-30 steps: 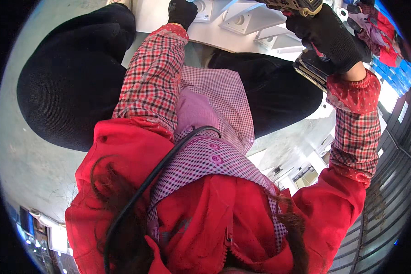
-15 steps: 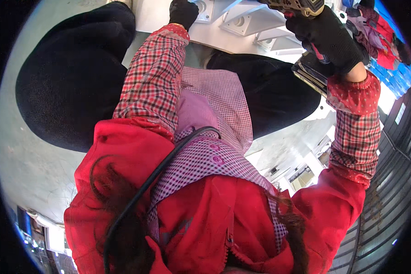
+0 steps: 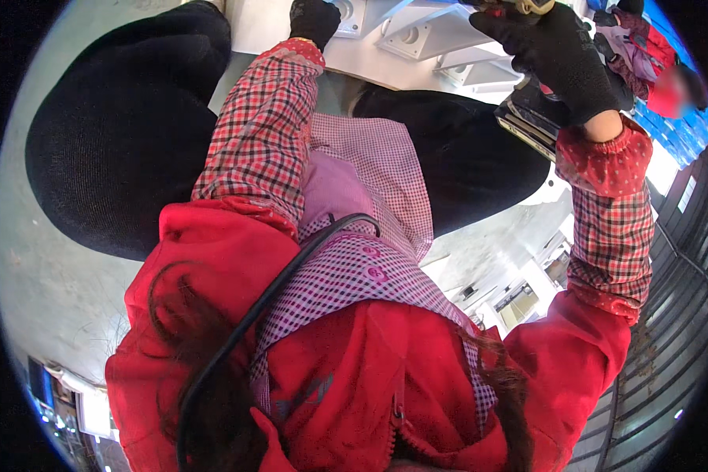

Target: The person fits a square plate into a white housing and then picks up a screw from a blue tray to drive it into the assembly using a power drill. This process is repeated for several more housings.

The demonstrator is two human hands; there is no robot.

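Note:
My right hand (image 3: 562,67), in a black glove, is closed around the grip of a cordless drill (image 3: 527,126). The drill's battery base shows below the hand, while its head runs out past the top edge, so the tip is hidden. At the top, my left hand (image 3: 315,22), gloved in black too, is curled against a white panel (image 3: 263,27). Whatever its fingers may hold cannot be made out. White angled brackets with round holes (image 3: 417,38) stand on the panel between my two hands.
My knees in black trousers flank the panel's near side. At the upper right another person (image 3: 641,47) in red works beside blue material (image 3: 680,138). A dark ribbed surface (image 3: 669,330) lies at the right, and pale floor (image 3: 63,307) at the left.
My right hand and the drill have shifted slightly up and left, taking more of the drill's head out of view. My left hand stays nearly still. The other person has changed posture.

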